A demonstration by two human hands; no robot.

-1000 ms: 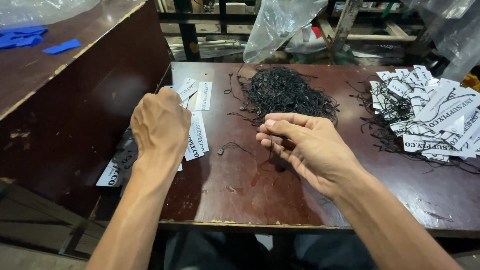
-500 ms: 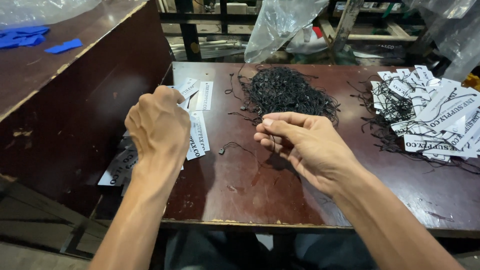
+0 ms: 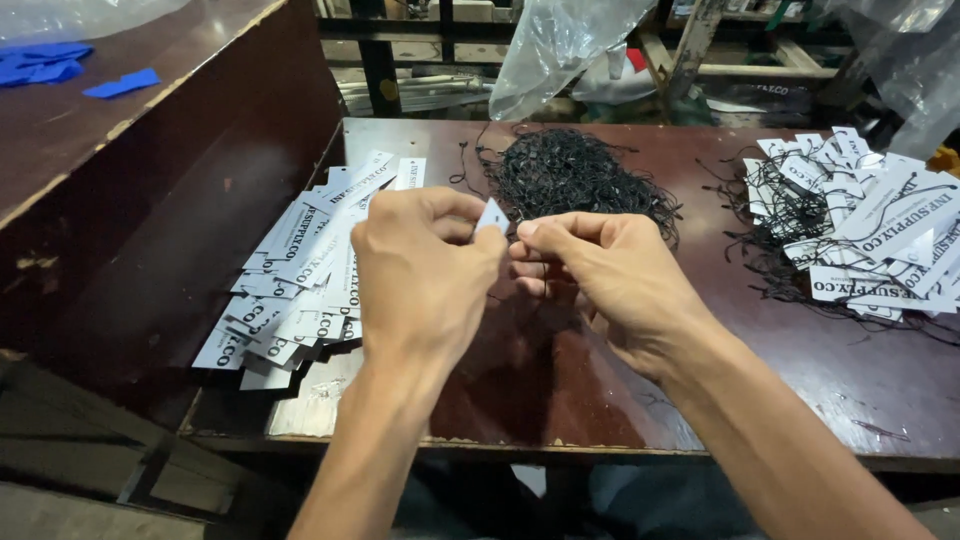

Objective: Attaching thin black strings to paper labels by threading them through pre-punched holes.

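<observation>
left hand (image 3: 425, 270) grip pinches white tag (image 3: 491, 215); right hand (image 3: 605, 285) grip closed, contents unclear, beside tag

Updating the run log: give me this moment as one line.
left hand: holds white tag | right hand: fingertips at tag | black string pile: behind hands | tag stack: left

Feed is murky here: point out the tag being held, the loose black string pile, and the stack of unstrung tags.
held tag (image 3: 491, 214), head view, its white corner above the fingers.
black string pile (image 3: 570, 170), head view, its centre.
unstrung tags (image 3: 300, 270), head view, mid-stack.
</observation>
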